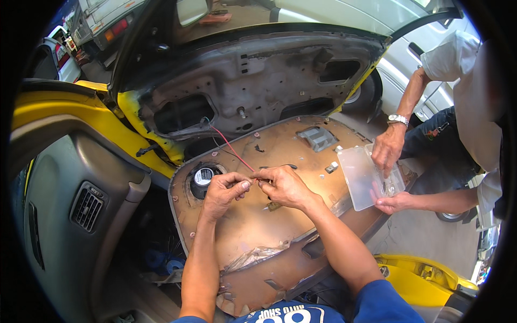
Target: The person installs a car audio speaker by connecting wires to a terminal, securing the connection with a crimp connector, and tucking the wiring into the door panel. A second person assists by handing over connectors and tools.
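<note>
My left hand (226, 191) and my right hand (283, 185) meet over a brown door panel (253, 215), both with fingers pinched. Between them is the end of a red wire (231, 146), which runs up to an opening in the bare yellow car door (129, 107). A thinner dark wire hangs beside it. The exact wire tip is hidden by my fingers. Below my left hand, a round speaker (204, 176) is set in the panel. A small yellowish tool handle (273, 206) lies partly under my right hand.
At the right, a co-worker's hands (389, 151) hold an open clear plastic case (355, 177) and reach into it. A grey plastic part (319, 139) and small clips (331, 167) lie on the panel. The dashboard (81, 188) stands at the left.
</note>
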### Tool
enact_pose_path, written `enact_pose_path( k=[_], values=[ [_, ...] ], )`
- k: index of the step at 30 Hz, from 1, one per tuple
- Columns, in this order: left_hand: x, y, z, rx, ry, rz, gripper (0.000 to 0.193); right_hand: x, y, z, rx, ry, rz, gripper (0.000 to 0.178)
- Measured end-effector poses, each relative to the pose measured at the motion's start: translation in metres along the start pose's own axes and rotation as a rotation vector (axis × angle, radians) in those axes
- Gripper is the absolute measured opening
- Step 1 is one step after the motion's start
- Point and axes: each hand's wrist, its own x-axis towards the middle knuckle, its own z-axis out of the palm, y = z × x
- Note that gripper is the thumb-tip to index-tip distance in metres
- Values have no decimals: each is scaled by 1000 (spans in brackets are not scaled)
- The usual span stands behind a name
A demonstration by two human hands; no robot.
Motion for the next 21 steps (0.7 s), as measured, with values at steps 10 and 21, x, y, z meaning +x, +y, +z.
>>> enact_pose_path(
  k=[10, 21],
  values=[
    [15, -21, 5, -789, 27, -203, 21, -6, 21, 16, 535, 232, 219, 26],
    [11, 9, 53, 323, 250, 90, 35, -13, 7, 7, 658, 103, 518, 21]
  ],
)
